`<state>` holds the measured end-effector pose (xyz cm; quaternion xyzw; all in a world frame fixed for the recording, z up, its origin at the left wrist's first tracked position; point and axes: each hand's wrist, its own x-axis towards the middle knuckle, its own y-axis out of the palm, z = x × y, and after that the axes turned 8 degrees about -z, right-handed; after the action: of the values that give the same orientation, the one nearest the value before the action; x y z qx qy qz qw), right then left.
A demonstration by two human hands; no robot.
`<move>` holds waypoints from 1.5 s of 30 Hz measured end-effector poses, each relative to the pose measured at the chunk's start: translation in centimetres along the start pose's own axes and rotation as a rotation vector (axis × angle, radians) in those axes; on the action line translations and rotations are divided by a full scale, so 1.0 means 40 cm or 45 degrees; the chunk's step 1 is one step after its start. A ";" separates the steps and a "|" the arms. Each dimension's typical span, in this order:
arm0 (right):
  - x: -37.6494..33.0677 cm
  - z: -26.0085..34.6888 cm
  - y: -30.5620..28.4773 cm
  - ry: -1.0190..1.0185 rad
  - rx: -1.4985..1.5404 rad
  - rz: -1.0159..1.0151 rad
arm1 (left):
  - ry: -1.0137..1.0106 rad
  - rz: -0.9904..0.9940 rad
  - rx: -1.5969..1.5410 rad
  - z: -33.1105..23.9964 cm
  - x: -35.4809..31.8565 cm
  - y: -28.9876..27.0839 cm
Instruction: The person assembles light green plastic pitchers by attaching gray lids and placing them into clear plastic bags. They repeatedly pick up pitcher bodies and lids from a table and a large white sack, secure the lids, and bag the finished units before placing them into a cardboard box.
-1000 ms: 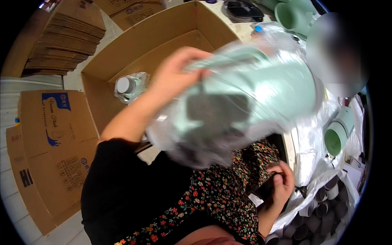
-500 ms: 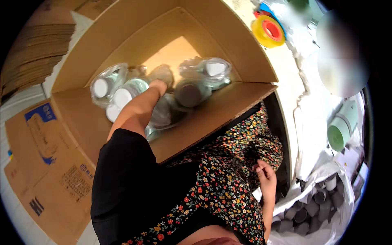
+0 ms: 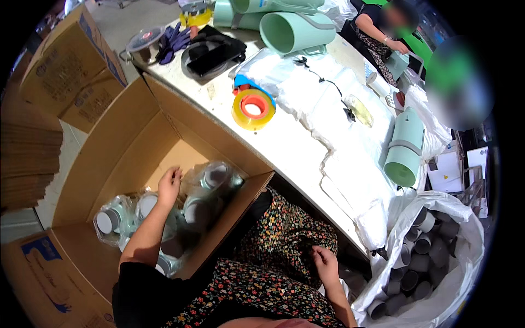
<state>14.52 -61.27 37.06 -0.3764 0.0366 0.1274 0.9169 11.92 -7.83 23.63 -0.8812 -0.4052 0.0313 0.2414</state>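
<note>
The open cardboard box holds several bagged flasks, pale green under clear film with light grey tops. They crowd the near part of the box and reach toward its right-hand wall. Roughly six tops can be made out; the forearm and the film's glare keep the exact count uncertain.

The left hand is over the inside of the box, beside the cluster. Its fingers are loosely bent with nothing seen in its grasp; whether it touches the film cannot be told. The right hand is outside the box, to its right, above the floral garment. Its fingers are half curled, and whether they meet the thumb is unclear. The two hands are well apart.

As a judgement, the packing is partly done: one group is inside the box, while bottom cardboard shows toward the far corner and the top is unsealed. Unbagged mint containers lie on the surface beyond the box, and a bare green flask lies farther to its right, suggesting more work is left. A yellow tape roll rests near the box's right wall; a white sack of dark grey cups stands well right of the box.
</note>
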 end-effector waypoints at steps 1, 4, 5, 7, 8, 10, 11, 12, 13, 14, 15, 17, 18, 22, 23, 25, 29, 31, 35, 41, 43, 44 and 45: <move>0.021 0.002 0.011 -0.118 -0.003 -0.064 | 0.141 -0.006 -0.075 -0.172 0.045 0.001; 0.064 0.048 0.018 -0.482 -0.168 -0.186 | 0.349 0.171 -0.261 -0.527 0.211 0.068; 0.071 0.047 0.018 -0.524 -0.164 -0.174 | 0.397 0.245 -0.390 -0.589 0.285 0.131; 0.072 -0.012 0.029 -0.607 -0.176 -0.210 | 0.638 0.149 -0.450 -0.710 0.436 0.283; 0.086 -0.036 0.039 -0.692 -0.193 -0.200 | 0.649 0.081 -0.450 -0.736 0.534 0.328; 0.095 -0.037 0.046 -0.642 -0.161 -0.204 | 0.801 -0.337 0.116 -0.795 0.713 0.384; 0.094 -0.049 0.042 -0.600 -0.145 -0.217 | 0.637 -0.361 0.255 -0.849 0.755 0.416; 0.103 -0.053 0.034 -0.588 -0.116 -0.211 | 0.674 -0.423 0.280 -0.826 0.860 0.417; 0.111 -0.064 0.026 -0.605 -0.075 -0.222 | 0.619 -0.390 0.432 -0.798 0.958 0.411; 0.113 -0.076 0.015 -0.602 -0.043 -0.252 | 0.545 -0.459 0.623 -0.814 0.975 0.435; 0.114 -0.091 0.009 -0.595 -0.018 -0.286 | 0.499 -0.428 0.754 -0.820 1.008 0.465; 0.107 -0.136 0.001 -0.549 -0.033 -0.277 | 0.473 -0.432 0.828 -0.836 1.019 0.532; 0.103 -0.153 0.001 -0.529 -0.039 -0.267 | 0.480 -0.498 0.770 -0.838 1.012 0.567; 0.100 -0.210 -0.005 -0.472 -0.031 -0.107 | 0.430 -0.570 0.036 -0.824 1.023 0.654; 0.101 -0.222 -0.009 -0.442 -0.025 -0.042 | 0.415 -0.571 -0.127 -0.834 1.014 0.679; 0.097 -0.242 -0.008 -0.384 -0.008 0.078 | 0.707 -0.487 -0.138 -0.852 0.968 0.720; 0.126 -0.176 -0.038 -0.452 0.049 0.027 | 0.431 -0.086 0.323 -0.953 0.858 0.730; 0.141 -0.156 -0.035 -0.491 0.019 -0.006 | 0.398 -0.166 0.492 -0.896 0.924 0.728; 0.129 -0.149 -0.023 -0.383 -0.118 0.045 | 0.574 -0.245 -0.054 -0.965 0.847 0.742; 0.132 -0.118 -0.025 -0.336 -0.208 0.054 | 0.890 0.098 -0.493 -1.019 0.589 0.788; 0.128 -0.160 0.004 -0.429 -0.274 0.054 | 0.622 0.108 -0.380 -1.015 0.481 0.871; 0.127 -0.183 0.022 -0.470 -0.311 0.048 | 0.544 0.171 -0.239 -1.022 0.410 0.915; 0.129 -0.193 0.032 -0.528 -0.287 0.014 | 0.472 0.234 -0.091 -1.027 0.342 0.953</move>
<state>19.39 -64.74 29.82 -0.4419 -0.1649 0.2100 0.8564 58.04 -35.44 44.57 -0.9132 -0.2727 -0.1237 0.2766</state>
